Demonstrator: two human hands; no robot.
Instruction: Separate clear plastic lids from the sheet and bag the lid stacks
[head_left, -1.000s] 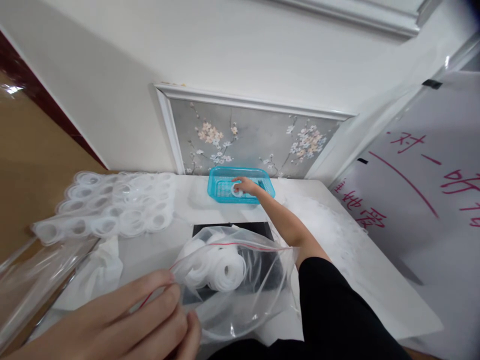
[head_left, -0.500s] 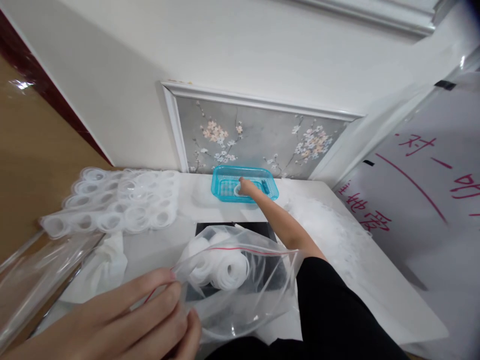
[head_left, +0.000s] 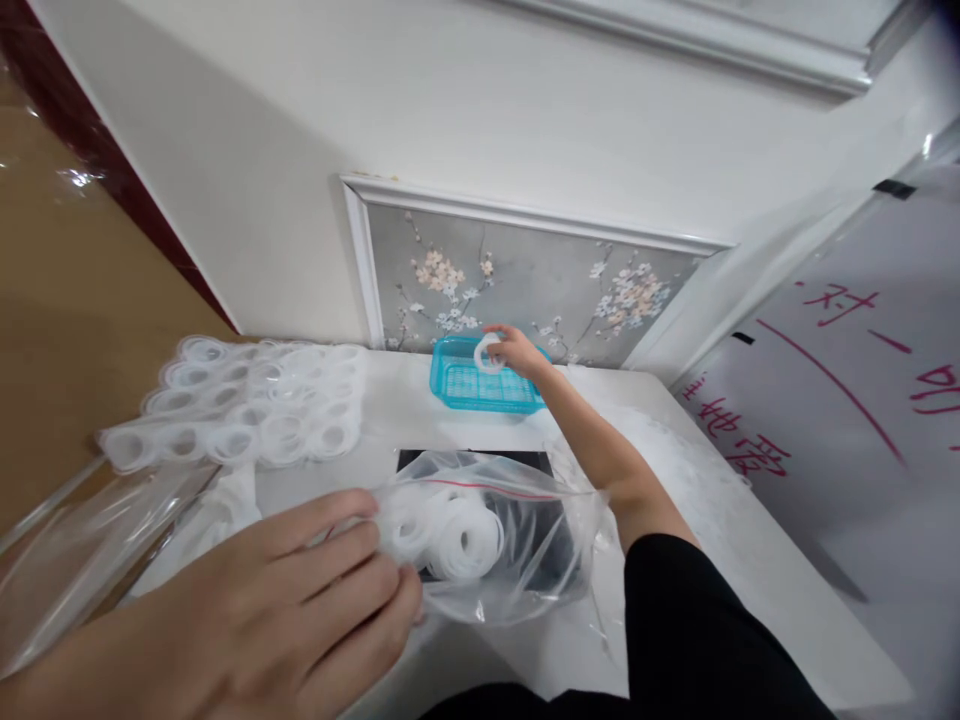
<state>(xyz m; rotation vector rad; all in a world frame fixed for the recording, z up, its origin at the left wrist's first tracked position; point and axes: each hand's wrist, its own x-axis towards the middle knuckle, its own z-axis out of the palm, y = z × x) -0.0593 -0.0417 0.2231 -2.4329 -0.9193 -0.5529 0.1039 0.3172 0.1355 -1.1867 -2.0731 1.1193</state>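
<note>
We've got our right hand (head_left: 517, 352) pinching a white ring (head_left: 487, 353) above the blue basket (head_left: 480, 385), left hand (head_left: 285, 610) gripping the zip bag (head_left: 510, 540), so dropping it inside looks next.

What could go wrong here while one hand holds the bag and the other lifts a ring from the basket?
The right hand pinches the white ring only at its fingertips above the blue basket; it might slip. The left hand grips just one edge of the plastic bag, so its mouth may sag and the rolls could spill out.
</note>
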